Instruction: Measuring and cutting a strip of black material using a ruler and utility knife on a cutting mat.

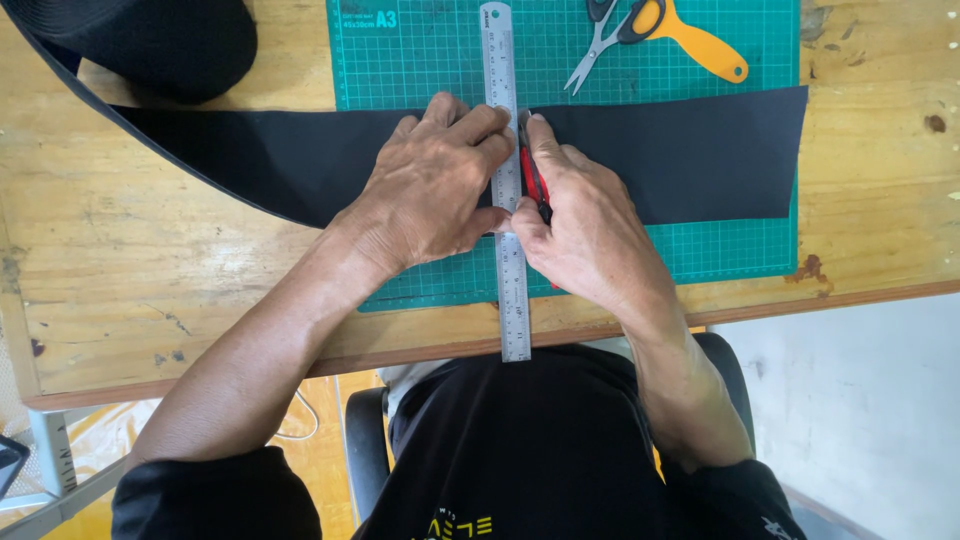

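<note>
Hiding most of the red cutter (533,180), right hand (585,225) grips it; left hand (435,185) flat on ruler (511,270)

I see a wooden table (150,270) filling the upper part of the frame, its top pale yellow-brown, scratched and stained, with dark spots toward the right edge. Its front edge runs across the middle of the frame, slightly tilted. A green cutting mat (740,255) with a printed grid lies flat on the table at upper centre, reaching toward the upper right. A long strip of black sheet material (690,160) lies across both table and mat, curving away to the upper left. A black rounded thing (160,40) sits on the table at upper left; I cannot tell what it is.
</note>
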